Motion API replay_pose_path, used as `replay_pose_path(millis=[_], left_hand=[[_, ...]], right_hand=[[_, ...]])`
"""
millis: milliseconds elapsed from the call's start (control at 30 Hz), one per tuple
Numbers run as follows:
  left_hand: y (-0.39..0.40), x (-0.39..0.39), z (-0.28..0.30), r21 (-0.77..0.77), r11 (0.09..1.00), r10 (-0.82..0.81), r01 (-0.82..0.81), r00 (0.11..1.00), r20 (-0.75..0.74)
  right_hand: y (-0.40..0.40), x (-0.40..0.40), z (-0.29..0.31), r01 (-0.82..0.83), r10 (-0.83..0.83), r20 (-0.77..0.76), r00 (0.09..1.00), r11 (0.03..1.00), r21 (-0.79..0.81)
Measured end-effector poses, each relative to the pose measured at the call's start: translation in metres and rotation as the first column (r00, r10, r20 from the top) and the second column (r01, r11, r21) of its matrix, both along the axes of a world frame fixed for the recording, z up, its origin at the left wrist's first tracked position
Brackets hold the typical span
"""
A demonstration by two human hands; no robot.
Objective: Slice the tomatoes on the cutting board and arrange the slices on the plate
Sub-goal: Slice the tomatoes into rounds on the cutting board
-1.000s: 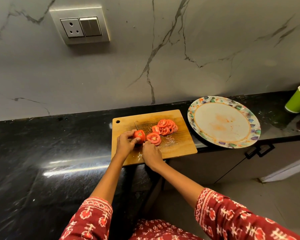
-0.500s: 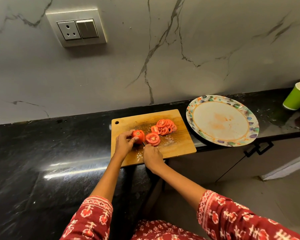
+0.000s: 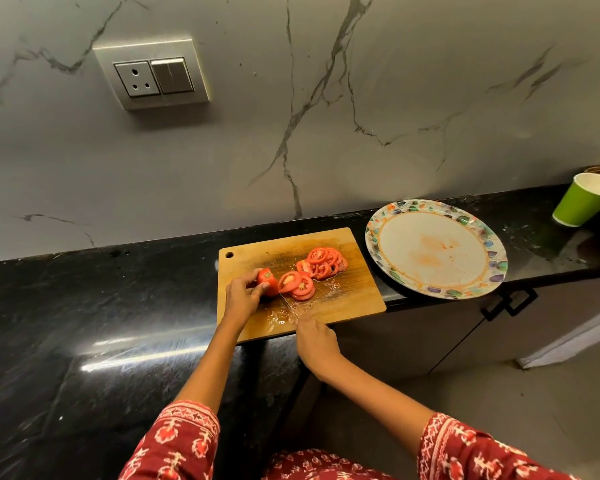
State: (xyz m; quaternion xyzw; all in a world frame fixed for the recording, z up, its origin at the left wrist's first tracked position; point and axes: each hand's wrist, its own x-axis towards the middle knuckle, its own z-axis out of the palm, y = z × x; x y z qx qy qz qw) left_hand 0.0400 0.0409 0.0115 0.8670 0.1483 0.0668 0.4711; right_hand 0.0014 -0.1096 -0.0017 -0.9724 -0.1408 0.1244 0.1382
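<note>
A wooden cutting board (image 3: 354,304) lies on the black counter. My left hand (image 3: 241,297) pinches the uncut end of a red tomato (image 3: 268,280) near the board's left side. My right hand (image 3: 315,341) grips a knife (image 3: 288,304) at the board's front edge; its thin blade runs up to the tomato's cut face. A few fresh slices (image 3: 297,285) lean just right of the blade. A larger heap of slices (image 3: 323,262) sits toward the board's back right. The round plate with a patterned rim (image 3: 435,249) lies right of the board, holding no slices.
A green paper cup (image 3: 584,199) stands at the far right on the counter (image 3: 84,306). The marble wall behind carries a socket and switch panel (image 3: 151,76). The plate overhangs the counter edge above a cabinet handle (image 3: 508,303). Floor shows at lower right.
My right hand has drawn the knife back toward the board's front edge. The view has shifted slightly; tomato and slices stay where they were.
</note>
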Motion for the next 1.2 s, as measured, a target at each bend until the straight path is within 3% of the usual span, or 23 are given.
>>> replay_pose_path(millis=[233,433,733,933,1200], left_hand=[[-0.004,-0.003,-0.001,0.047,0.999,-0.015,0.014,1.0,0.018],[-0.003,-0.002,-0.005,0.04,0.999,-0.03,0.03,1.0,0.0],[-0.008,-0.005,-0.007,-0.049,0.998,0.052,-0.048,0.994,0.092],[-0.005,-0.006,-0.006,-0.191,0.981,0.047,-0.038,0.998,0.044],[-0.004,-0.007,-0.007,-0.243,0.969,0.049,-0.036,0.998,0.048]], right_hand=[[-0.008,0.015,0.007,0.11,-0.105,-0.039,0.994,0.98,0.167],[-0.006,0.025,0.033,0.086,-0.078,-0.036,0.996,0.944,0.32],[0.003,0.018,0.034,0.038,-0.025,-0.046,0.999,0.953,0.3],[0.006,0.017,0.033,0.066,-0.061,-0.028,0.998,0.96,0.272],[0.009,0.015,0.031,0.091,-0.092,-0.009,0.996,0.965,0.248]])
